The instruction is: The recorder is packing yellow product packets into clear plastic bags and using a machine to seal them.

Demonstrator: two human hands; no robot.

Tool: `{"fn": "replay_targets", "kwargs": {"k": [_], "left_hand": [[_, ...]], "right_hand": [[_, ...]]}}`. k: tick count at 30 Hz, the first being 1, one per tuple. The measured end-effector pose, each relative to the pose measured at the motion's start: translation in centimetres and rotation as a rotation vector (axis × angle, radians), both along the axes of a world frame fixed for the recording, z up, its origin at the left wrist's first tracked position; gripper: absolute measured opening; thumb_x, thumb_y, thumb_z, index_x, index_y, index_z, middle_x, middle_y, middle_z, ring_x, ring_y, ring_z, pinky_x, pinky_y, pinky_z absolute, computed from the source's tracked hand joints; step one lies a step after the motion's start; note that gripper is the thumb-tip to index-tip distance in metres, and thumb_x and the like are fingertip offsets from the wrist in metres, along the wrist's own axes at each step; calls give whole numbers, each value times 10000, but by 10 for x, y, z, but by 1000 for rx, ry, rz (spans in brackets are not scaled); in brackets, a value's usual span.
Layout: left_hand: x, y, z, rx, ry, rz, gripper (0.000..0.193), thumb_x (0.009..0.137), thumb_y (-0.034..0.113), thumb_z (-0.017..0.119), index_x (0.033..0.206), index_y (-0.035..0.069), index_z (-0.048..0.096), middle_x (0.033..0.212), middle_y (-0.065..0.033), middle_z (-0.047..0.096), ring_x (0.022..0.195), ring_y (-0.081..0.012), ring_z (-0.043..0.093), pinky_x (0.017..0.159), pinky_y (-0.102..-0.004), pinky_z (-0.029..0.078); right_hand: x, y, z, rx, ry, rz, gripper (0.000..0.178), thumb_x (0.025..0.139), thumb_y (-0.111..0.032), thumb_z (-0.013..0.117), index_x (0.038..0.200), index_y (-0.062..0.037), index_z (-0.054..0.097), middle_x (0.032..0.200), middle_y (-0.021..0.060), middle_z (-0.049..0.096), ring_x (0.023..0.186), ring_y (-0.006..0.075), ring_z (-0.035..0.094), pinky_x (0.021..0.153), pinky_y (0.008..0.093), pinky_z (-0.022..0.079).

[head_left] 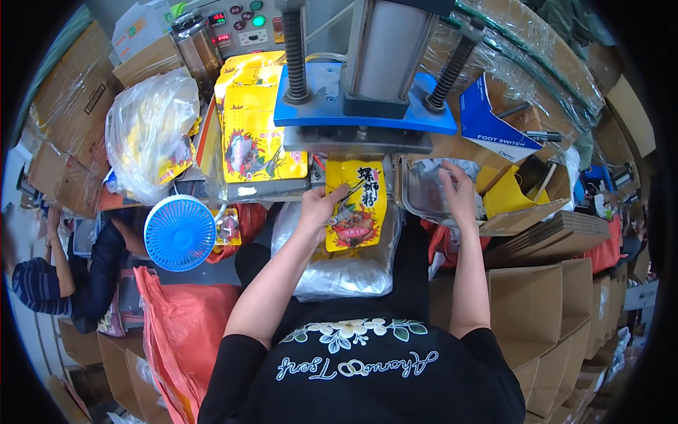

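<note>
My left hand grips the left edge of a yellow printed food pouch, held upright in front of the press. To the right, my right hand is over a clear plastic tub with pale, greyish contents. Its thumb and fingertips come together at the tub; whatever they may hold is too small to make out. Above the pouch stands a heat press with a blue plate and a dark block beneath it. Under the pouch, a clear plastic bag rests on my lap.
Stacked yellow pouches lie left of the press, near a filled plastic bag. A blue fan stands by the table edge. Cardboard boxes and a red sack flank me. Another person is at far left.
</note>
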State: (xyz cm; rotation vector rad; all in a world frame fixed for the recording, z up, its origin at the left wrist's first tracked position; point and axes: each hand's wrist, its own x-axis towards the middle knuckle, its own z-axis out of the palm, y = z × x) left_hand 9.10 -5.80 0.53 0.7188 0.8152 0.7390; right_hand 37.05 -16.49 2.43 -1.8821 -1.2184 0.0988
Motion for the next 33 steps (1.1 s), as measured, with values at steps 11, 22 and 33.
{"fn": "replay_targets", "kwargs": {"k": [11,22,33], "left_hand": [[-86,37,-3,1441,1256,229,605,780,284,744,1322,106,543,1435,-139,446,1388,-330,324,1145,-487,171],[-117,12,17,1348,984,429,160,828,78,679,987,62,692,977,-91,678,1027,-265,598,1060,-453,297],[-69,-47,-12,612,428,-31,135,808,23,721,928,-37,705,830,-42,703,767,-67,631,703,-221,492]], "right_hand": [[-13,29,-24,-124,-323,-147,276,830,-126,611,1092,-43,632,1077,163,599,927,380,610,794,441,488],[-27,5,-4,-236,-528,57,331,811,-93,613,1138,-41,618,1100,143,567,956,325,581,791,409,494],[-115,-4,60,-146,427,600,219,860,-63,653,1050,-22,555,1055,88,677,1035,155,615,911,297,460]]}}
